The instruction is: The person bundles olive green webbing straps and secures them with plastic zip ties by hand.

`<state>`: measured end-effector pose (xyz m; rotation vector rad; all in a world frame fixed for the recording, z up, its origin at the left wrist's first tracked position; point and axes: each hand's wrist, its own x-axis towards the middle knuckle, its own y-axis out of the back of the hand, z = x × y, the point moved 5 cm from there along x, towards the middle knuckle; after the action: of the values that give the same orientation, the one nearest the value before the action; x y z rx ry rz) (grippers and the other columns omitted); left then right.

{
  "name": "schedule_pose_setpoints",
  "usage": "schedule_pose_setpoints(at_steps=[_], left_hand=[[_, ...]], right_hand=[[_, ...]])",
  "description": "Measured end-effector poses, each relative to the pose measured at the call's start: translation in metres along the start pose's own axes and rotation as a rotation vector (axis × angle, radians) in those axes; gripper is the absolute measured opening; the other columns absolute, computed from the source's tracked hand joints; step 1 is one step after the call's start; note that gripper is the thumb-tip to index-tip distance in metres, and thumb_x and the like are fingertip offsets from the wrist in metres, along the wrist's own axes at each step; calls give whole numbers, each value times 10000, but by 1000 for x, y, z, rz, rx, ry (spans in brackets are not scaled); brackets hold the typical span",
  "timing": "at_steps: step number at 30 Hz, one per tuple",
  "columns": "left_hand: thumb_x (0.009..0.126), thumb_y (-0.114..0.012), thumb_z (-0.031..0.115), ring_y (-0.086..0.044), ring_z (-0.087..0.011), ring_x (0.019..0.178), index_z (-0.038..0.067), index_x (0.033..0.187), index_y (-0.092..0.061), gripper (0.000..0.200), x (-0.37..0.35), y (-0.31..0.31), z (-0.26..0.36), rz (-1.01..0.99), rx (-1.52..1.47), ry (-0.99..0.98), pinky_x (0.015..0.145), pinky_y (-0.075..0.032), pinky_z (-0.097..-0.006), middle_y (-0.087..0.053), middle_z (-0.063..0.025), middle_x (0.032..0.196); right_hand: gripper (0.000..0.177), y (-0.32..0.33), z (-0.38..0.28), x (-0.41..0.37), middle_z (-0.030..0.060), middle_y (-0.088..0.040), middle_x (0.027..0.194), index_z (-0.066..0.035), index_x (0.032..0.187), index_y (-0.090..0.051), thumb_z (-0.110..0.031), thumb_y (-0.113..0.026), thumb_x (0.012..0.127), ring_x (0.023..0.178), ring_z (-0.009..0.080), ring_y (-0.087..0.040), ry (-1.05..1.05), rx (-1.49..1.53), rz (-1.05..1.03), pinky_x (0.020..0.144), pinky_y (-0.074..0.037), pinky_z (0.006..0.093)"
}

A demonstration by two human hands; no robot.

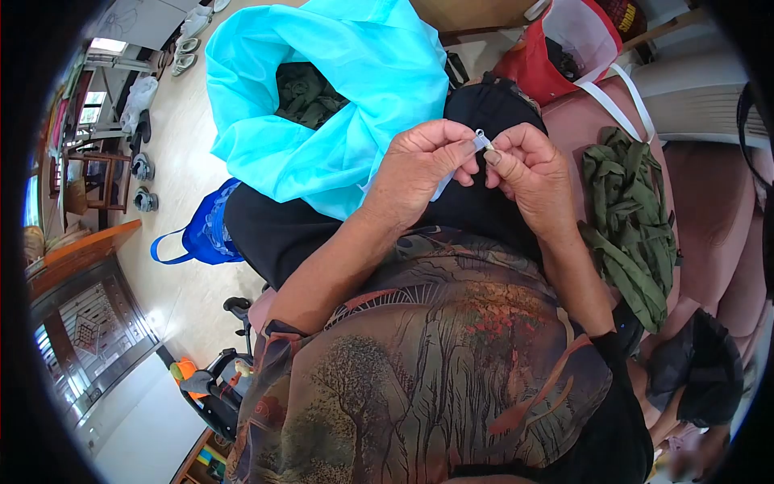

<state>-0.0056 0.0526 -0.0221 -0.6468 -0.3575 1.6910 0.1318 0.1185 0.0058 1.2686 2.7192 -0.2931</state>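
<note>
"How were the hands posed?"
"The left hand [423, 168] and right hand [532, 179] were raised over the lap, nearly meeting, fingers pinched narrow."
"And the small white piece [480, 141]?"
"Between both hands' fingertips, right of the turquoise bag [379, 77]."

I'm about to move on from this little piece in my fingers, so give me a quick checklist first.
1. Piece gripped: ok. Left hand and right hand pinch the small pale piece at the fingertips.
2. Piece fully fastened or undone: cannot tell, fingers cover part of it.
3. Light-blue bag open: ok, dark green cloth shows inside.
4. Green fabric on the pink seat laid flat: not ok, it's loosely bunched.
5. Red bag open: ok.
</note>
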Motion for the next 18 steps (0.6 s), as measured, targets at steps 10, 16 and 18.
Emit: schedule_pose_setpoints(at_steps=[10, 16, 18], left_hand=[[908, -616, 52, -611, -157, 707, -4, 1057, -644, 161, 0, 1, 0, -10, -52, -26, 655, -524, -279, -643, -80, 812], [915, -606, 56, -612, -159, 703, -2, 1069, -639, 167, 0, 3, -3, -25, -42, -29, 654, -524, -273, -642, -87, 808], [917, -604, 58, -613, -159, 703, -2, 1071, -638, 168, 0, 3, -4, -27, -41, -30, 653, -523, -272, -644, -89, 809]], right_hand=[[60, 0, 1, 0, -5, -596, 750, -30, 923, -566, -51, -621, 912, 636, 43, -541, -11, 18, -2, 565, -408, 179], [59, -1, 2, 0, -12, -593, 723, -39, 920, -574, -68, -625, 914, 616, 31, -532, -19, 1, -8, 518, -370, 170], [61, 0, 2, 0, -15, -592, 709, -43, 921, -578, -78, -627, 915, 605, 25, -527, -25, -4, -12, 498, -353, 166]])
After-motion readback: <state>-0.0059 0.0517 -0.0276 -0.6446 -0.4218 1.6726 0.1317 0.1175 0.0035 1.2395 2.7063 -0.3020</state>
